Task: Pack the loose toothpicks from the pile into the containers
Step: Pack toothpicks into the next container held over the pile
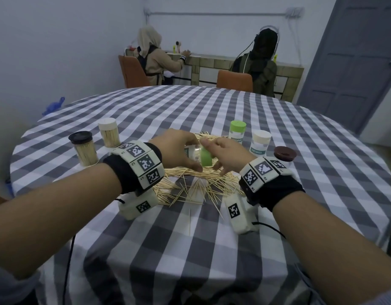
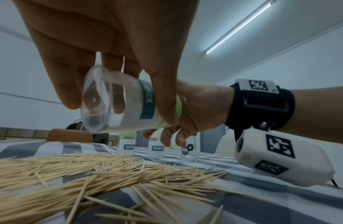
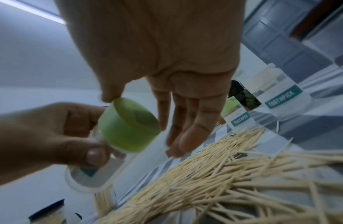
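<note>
Toothpicks [image 1: 196,186] are piled on checked cloth [image 1: 278,119], directly below both hands. Empty container [image 2: 116,104] w/ green lid [image 3: 128,125] is gripped sideways by left hand [image 1: 179,148]; lid touched by right hand [image 1: 225,155] thumb, fingers straight.

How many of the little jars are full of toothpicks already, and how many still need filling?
Two look done: the black-lidded jar and the cream-lidded jar are packed. In hand: the left hand grips an empty clear jar while the right hand touches its green lid. Left: the big toothpick pile and three jars on the right.
</note>
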